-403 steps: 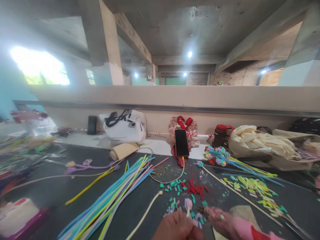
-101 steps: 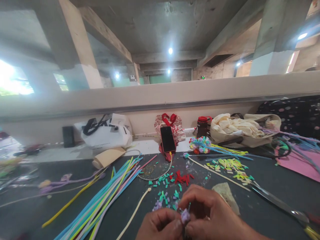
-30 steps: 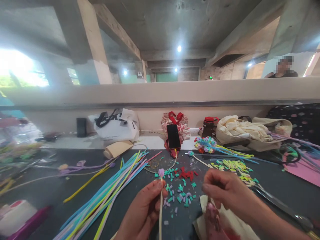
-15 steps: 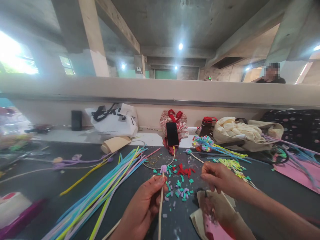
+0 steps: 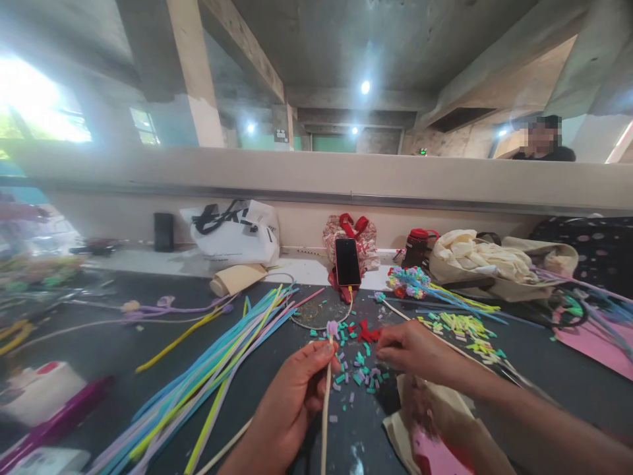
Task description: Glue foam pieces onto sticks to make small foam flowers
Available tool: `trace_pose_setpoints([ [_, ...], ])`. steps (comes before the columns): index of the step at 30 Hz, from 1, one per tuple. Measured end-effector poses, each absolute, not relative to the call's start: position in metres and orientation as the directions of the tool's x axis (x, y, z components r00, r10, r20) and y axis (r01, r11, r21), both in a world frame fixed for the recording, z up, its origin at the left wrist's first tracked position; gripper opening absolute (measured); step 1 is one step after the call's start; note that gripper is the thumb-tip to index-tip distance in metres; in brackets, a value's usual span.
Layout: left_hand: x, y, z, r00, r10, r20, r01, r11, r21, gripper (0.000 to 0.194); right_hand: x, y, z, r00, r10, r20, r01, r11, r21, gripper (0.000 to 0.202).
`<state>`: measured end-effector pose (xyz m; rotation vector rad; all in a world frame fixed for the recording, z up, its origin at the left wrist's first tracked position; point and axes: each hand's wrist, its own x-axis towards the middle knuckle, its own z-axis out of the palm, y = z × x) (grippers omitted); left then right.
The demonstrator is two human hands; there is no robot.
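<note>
Head view: your left hand (image 5: 291, 396), at the lower center of the frame, is closed in a pinch around a cream stem (image 5: 325, 422), which stands nearly upright and has a lilac tuft (image 5: 332, 328) at its top, just above your fingertips. Your right hand (image 5: 408, 348), right of center, has its fingers curled in beside the red pieces (image 5: 367, 331); you cannot tell from this angle whether they grip anything. Between and below your hands lie scattered teal and lilac bits (image 5: 363, 375). Beneath your right forearm, at the lower right, a pink tool (image 5: 430, 445) rests on a beige cloth (image 5: 459, 422). Left of your left hand, a bundle of colored stems (image 5: 232, 356) slants across the dark table (image 5: 173, 409). Beyond your hands, near the middle, a phone (image 5: 347, 262) leans on a red-patterned bag (image 5: 366, 241), with a flower cluster (image 5: 409, 282) to its right.
</note>
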<state>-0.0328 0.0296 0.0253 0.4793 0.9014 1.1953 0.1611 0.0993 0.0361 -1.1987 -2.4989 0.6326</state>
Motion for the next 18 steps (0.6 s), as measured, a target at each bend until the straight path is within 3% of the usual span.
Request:
trace_pose_setpoints([
  [6,-0.038,0.033,0.025,0.118,0.925,-0.362,-0.572,0.361,0.736,0.013,0.146,0.108,0.02,-0.706,0.707,0.042,0.65,0.67,-0.358,0.023],
  [18,-0.036,0.032,0.022,0.132,0.941,-0.311,-0.537,0.331,0.776,0.014,0.125,0.105,0.001,-0.742,0.669,0.029,0.655,0.735,-0.176,0.017],
])
